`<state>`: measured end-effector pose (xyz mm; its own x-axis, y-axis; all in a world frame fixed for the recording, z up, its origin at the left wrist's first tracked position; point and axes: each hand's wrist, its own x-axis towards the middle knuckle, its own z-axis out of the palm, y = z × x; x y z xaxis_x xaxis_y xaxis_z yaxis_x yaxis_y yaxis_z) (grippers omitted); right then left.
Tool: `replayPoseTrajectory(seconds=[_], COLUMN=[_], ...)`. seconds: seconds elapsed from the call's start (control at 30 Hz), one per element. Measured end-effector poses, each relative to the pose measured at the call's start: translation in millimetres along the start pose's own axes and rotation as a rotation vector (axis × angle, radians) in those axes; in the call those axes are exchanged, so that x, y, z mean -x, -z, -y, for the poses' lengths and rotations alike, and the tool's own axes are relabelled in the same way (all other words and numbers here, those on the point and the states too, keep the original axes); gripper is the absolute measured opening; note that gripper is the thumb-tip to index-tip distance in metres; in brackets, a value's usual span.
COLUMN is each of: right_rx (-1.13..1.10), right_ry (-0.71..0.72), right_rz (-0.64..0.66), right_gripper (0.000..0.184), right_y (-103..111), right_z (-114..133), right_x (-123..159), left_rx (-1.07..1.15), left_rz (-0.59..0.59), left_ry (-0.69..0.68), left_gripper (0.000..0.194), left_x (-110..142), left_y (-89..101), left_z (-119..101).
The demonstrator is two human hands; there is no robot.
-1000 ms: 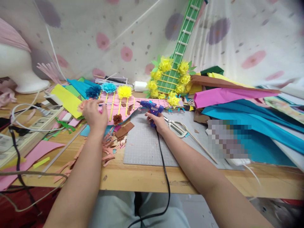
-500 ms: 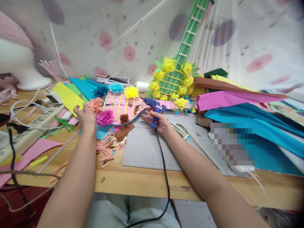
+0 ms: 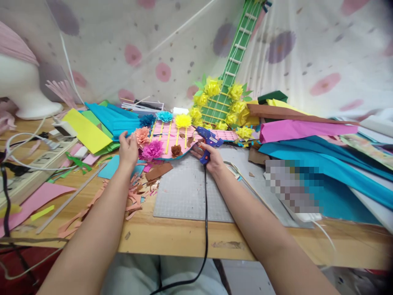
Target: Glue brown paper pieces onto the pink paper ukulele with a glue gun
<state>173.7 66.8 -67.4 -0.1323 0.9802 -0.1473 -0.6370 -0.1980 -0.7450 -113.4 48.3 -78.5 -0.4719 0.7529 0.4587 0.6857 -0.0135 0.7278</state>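
A pink paper guitar (image 3: 170, 135) with yellow strips and several paper flowers lies across the table, its neck pointing right. At its left end my left hand (image 3: 128, 150) stands with fingers raised and slightly apart, against the edge beside the coral flower (image 3: 142, 136). Just in front of that hand's thumb side is a magenta flower (image 3: 152, 150). My right hand (image 3: 214, 159) is wrapped round a blue glue gun (image 3: 210, 137), its nozzle pointing left over the guitar where body meets neck. Some right-hand fingers reach towards the guitar's lower edge; whether they touch it is unclear.
Behind leans a green paper guitar (image 3: 235, 61) with yellow flowers. A grey cutting mat (image 3: 184, 196) lies in front, and the glue gun's black cord (image 3: 206, 213) runs over the table edge. Folded coloured paper (image 3: 307, 131) is piled right; scraps and a power strip (image 3: 39, 168) are left.
My left hand went from the flowers to the guitar's left end, then moved right. The pink guitar has shifted right, and my right hand has moved with it, still holding the glue gun.
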Motion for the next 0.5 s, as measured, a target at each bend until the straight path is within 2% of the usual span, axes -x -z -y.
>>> replayPoseTrajectory(seconds=[0.03, 0.13, 0.17, 0.2, 0.23, 0.37, 0.43, 0.5], right_rx=[0.008, 0.056, 0.074, 0.094, 0.120, 0.229, 0.243, 0.238], right_ry=[0.000, 0.016, 0.039, 0.074, 0.117, 0.237, 0.233, 0.221], right_rz=[0.002, -0.028, -0.057, -0.100, -0.153, -0.301, -0.298, -0.287], right_gripper=[0.027, 0.028, 0.027, 0.027, 0.027, 0.024, 0.022, 0.021], right_y=[-0.5, -0.5, 0.3, 1.5, 2.9, 7.7, 7.9, 6.6], right_z=[-0.6, -2.9, -3.6, -4.2, -4.7, -4.8, -3.6, -2.2], right_x=[-0.1, -1.8, -2.8, -3.9, -5.0, -7.6, -7.4, -6.7], left_rx=[0.011, -0.069, -0.083, -0.084, -0.089, -0.220, -0.391, -0.524], left_rz=[-0.092, -0.281, -0.305, -0.276, -0.155, 0.559, 0.735, 0.750], left_ry=[0.025, -0.070, -0.115, -0.159, -0.202, -0.331, -0.361, -0.383], left_gripper=[0.042, 0.040, 0.040, 0.038, 0.034, 0.020, 0.021, 0.027], left_x=[1.7, 4.5, 4.0, 2.7, 0.9, -6.8, -8.5, -9.0], left_y=[4.6, 16.3, 16.7, 14.6, 9.7, -28.5, -48.5, -62.4], left_z=[-6.9, -38.6, -51.8, -65.8, -80.0, -127.7, -140.4, -145.9])
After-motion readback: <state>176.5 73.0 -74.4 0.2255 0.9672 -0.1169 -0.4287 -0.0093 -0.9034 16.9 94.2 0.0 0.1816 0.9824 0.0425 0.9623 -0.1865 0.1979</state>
